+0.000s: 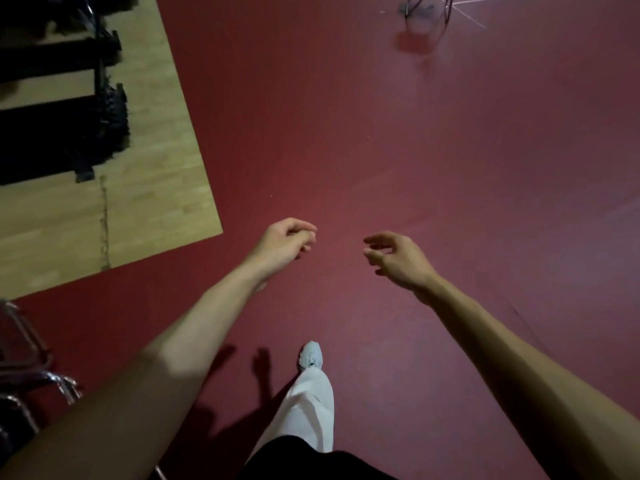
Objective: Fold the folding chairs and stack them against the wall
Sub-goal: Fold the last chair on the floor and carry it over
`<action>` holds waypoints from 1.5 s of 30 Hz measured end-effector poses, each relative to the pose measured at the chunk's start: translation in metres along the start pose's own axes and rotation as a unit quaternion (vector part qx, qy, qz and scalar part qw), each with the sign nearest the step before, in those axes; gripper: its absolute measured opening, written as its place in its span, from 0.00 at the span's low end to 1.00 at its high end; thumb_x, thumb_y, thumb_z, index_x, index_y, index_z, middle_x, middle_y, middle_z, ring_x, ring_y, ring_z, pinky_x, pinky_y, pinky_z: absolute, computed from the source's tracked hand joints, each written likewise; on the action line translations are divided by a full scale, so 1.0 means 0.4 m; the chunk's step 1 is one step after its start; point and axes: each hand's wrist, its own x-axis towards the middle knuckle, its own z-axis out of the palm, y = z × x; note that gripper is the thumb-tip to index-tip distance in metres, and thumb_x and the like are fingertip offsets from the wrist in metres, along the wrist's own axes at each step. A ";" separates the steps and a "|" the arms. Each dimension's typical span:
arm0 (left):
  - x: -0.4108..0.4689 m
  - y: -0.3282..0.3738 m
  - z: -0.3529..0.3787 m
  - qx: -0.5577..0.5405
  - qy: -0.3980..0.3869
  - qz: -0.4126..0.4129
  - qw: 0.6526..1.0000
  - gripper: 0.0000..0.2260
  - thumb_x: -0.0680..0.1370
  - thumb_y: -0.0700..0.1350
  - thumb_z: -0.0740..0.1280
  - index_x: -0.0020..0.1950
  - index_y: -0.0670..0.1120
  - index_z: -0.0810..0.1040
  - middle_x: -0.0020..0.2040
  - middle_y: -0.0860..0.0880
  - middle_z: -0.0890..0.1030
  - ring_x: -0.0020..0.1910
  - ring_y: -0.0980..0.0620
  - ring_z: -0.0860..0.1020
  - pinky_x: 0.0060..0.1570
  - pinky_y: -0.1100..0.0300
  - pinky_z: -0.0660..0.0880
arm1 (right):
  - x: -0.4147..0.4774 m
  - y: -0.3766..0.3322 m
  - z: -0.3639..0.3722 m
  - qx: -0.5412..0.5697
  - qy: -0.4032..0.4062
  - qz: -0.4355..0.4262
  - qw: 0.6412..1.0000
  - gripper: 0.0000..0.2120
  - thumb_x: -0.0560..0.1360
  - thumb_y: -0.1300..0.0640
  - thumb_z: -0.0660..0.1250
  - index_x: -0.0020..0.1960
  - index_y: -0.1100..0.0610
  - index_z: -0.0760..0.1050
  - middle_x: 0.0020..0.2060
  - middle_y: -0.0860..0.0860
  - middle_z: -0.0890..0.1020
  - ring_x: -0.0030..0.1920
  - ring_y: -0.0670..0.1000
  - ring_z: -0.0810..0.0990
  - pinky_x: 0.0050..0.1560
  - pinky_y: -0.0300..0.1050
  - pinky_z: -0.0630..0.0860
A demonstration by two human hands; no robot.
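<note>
Red floor (381,133) across most of the view, pale wood panel (156,188) at ten o'clock. Both bare arms stretched forward. Left hand (282,245) loosely curled, fingers (306,233) near the thumb, holding nothing. Right hand (398,258) relaxed, its fingers (375,240) slightly spread, holding nothing. Chrome-framed folding chair (38,372) at eight o'clock, beside the left forearm. Dark blurred stack (69,133) on the wood at ten o'clock. Thin chair legs (426,8) far off at one o'clock. White trouser leg (308,407) and pale shoe (311,355) at six o'clock.
</note>
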 end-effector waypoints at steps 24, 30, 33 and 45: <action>1.195 0.529 -0.092 0.003 -0.015 0.101 0.995 0.07 0.80 0.39 0.65 0.48 0.49 0.80 0.47 0.48 0.82 0.48 0.53 0.79 0.49 0.59 0.75 | 1.199 -0.327 -0.300 0.162 0.028 -0.001 0.986 0.16 0.78 0.52 0.65 0.65 0.53 0.73 0.55 0.50 0.79 0.54 0.51 0.80 0.60 0.56 0.76; 1.560 0.712 -0.077 0.017 -0.022 0.078 0.997 0.07 0.79 0.40 0.66 0.48 0.51 0.80 0.46 0.49 0.82 0.47 0.53 0.79 0.48 0.61 0.75 | 1.548 -0.395 -0.469 0.178 0.080 0.022 0.981 0.16 0.76 0.51 0.66 0.63 0.53 0.74 0.53 0.49 0.79 0.54 0.53 0.80 0.60 0.57 0.76; 1.694 0.773 -0.078 0.039 -0.037 0.079 0.995 0.06 0.79 0.41 0.66 0.47 0.51 0.81 0.46 0.50 0.82 0.47 0.54 0.78 0.51 0.59 0.75 | 1.674 -0.434 -0.525 0.164 0.087 0.022 0.982 0.17 0.75 0.51 0.67 0.63 0.53 0.74 0.53 0.50 0.80 0.54 0.53 0.80 0.59 0.57 0.76; 2.378 0.923 -0.232 -0.060 -0.005 0.076 0.995 0.07 0.79 0.37 0.65 0.47 0.48 0.80 0.46 0.45 0.81 0.45 0.52 0.78 0.45 0.61 0.73 | 2.326 -0.645 -0.590 0.127 0.106 0.041 0.985 0.19 0.75 0.50 0.67 0.64 0.53 0.73 0.56 0.53 0.80 0.54 0.53 0.81 0.59 0.57 0.77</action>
